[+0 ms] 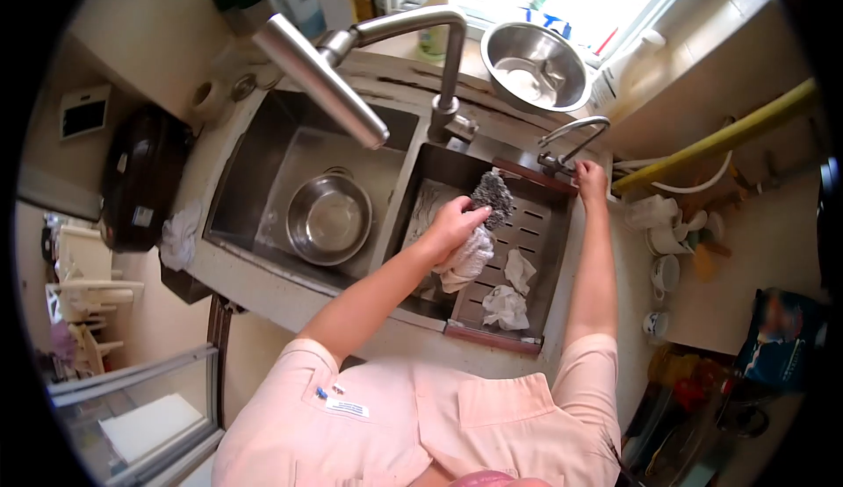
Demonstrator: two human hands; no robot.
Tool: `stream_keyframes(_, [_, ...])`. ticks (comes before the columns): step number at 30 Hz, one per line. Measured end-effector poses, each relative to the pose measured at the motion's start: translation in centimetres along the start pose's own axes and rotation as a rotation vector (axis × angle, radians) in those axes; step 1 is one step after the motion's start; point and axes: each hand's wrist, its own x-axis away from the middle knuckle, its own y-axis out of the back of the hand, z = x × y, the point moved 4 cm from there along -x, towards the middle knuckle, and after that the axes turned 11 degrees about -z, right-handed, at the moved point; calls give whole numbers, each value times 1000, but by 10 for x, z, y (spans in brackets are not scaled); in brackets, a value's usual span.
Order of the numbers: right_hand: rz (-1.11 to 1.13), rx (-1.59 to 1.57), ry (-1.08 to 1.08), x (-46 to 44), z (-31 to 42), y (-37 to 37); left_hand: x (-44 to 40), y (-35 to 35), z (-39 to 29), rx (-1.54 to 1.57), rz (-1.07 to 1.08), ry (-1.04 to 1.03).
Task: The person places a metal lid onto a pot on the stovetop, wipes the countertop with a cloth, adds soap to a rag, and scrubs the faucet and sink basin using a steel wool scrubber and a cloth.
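Note:
My left hand [452, 228] is closed over the right basin. A grey steel wool scrubber [493, 199] sticks out past its fingers, and a wet white cloth [468, 259] hangs below the same grip. My right hand [590, 180] is at the sink's back right corner, its fingers closed at the handle side of the small curved tap [555, 160]. Under my left hand, a slotted drain tray [549, 250] spans part of the right basin. Two crumpled white pieces, one upper [519, 271] and one lower [506, 308], lie on this tray.
A steel bowl [329, 218] sits in the left basin [263, 180]. The large tap [325, 83] reaches over that basin. Another steel bowl [536, 65] stands by the window. Bottles [303, 0] line the back ledge. Cups [665, 272] stand at right, below a yellow hose [720, 136].

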Motion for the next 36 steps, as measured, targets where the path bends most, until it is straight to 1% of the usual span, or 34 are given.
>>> stream_keyframes(2, [-255,441,189,36,44,18,11,6,-2,-54,-11,-56])
stream_keyframes(3, [-195,279,163,56,60,19,13,9,7,-29,-3,-44])
stream_keyframes(5, [118,-315,11,111,82,-9,24,19,6,-60,-47,-41])
stream_keyframes(6, [308,-445,-253,166,129,-3,28,24,10,-102,-64,-45])
stream_keyframes(7, [464,-609,-378,198,140,-15,33,28,12,-144,-59,-62])
stream_keyframes(8, [530,-839,-419,223,146,-32,37,33,13,-192,-45,-80])
stream_keyframes(9, [505,-816,-368,238,148,-44,41,38,11,-242,-24,-103])
stream_keyframes(12, [365,-772,-211,245,155,-49,68,63,-19,-218,50,-157])
stream_keyframes(13, [306,-1075,-199,245,171,-45,66,74,-20,-195,-14,-219])
stream_keyframes(14, [300,-1187,-256,247,181,-34,63,89,-20,-204,-26,-178])
stream_keyframes(15, [224,-1306,-261,247,186,-28,78,102,-43,-108,10,-62])
stream_keyframes(16, [138,-1423,-256,248,191,-21,77,120,-54,-166,21,-80])
stream_keyframes(17, [111,-1476,-253,249,186,-25,72,138,-57,-28,71,-101])
stream_keyframes(18, [95,-1518,-251,248,169,-39,72,156,-67,121,39,-52])
stream_keyframes(19, [-5,-741,-197,241,129,-66,74,175,-74,271,-6,11])
stream_keyframes(20, [-159,52,111,250,116,-75,66,194,-72,357,-1,55])
stream_keyframes(21, [-223,66,120,260,119,-80,54,217,-70,439,-6,93])
stream_keyframes(23, [-264,-203,-1,263,133,-91,30,261,-60,554,-28,217])
stream_keyframes(24, [-292,-328,-96,282,132,-95,27,281,-49,589,-28,315])
stream_keyframes(25, [-311,-390,-116,293,153,-90,27,297,-45,591,-35,352])
stream_keyframes(26, [-361,-300,-5,303,164,-89,25,305,-49,586,-5,380])
stream_keyframes(27, [-325,-305,-41,312,169,-94,31,313,-54,543,-18,321])
stream_keyframes(28, [-165,-627,-491,328,183,-89,16,325,-39,501,74,311])
stream_keyframes(29, [-220,-844,-483,334,186,-94,23,334,-39,432,53,345])
stream_keyframes(30, [-297,-1063,-390,332,163,-107,12,340,-28,356,4,380])
stream_keyframes(31, [-382,-1069,-365,337,154,-109,11,351,-19,337,4,337])
stream_keyframes(32, [-395,-474,-402,344,125,-114,19,358,-13,325,12,373])
stream_keyframes(33, [-371,62,-256,349,114,-116,11,368,1,327,115,388])
stream_keyframes(34, [-292,583,-122,358,111,-119,8,373,11,341,116,424])
stream_keyframes(36, [-395,-49,-299,374,139,-86,7,395,21,59,276,-24])
